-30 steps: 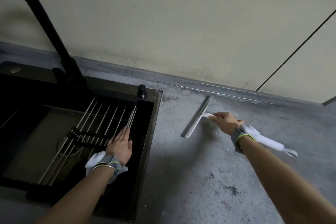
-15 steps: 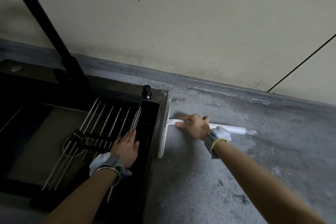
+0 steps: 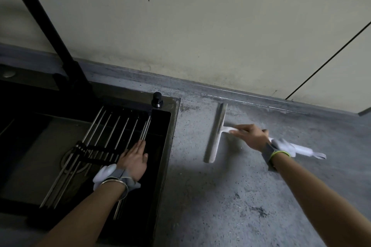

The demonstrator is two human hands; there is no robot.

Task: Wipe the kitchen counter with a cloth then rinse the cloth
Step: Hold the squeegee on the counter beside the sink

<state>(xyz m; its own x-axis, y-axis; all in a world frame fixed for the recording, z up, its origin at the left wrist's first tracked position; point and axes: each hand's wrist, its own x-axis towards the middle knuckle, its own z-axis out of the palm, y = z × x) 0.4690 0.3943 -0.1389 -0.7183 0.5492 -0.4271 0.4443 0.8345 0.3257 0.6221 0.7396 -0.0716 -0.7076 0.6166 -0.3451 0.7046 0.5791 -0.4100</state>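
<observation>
My right hand [image 3: 252, 136] grips the white handle of a squeegee [image 3: 215, 132] whose long blade lies on the grey speckled counter [image 3: 220, 196], a short way right of the sink. My left hand [image 3: 134, 158] rests flat, fingers together, on the metal roll-up rack [image 3: 104, 138] laid across the black sink [image 3: 172, 126]. No cloth is in view.
A black faucet [image 3: 46, 32] arches over the sink at the left, with a small black knob [image 3: 157, 99] at the sink's back right corner. A pale wall runs along the counter's back edge. Dark specks and smudges dot the counter at the front right.
The squeegee was drawn left to the sink's edge half a second ago and has now moved back right onto the counter. My left hand has stayed on the rack.
</observation>
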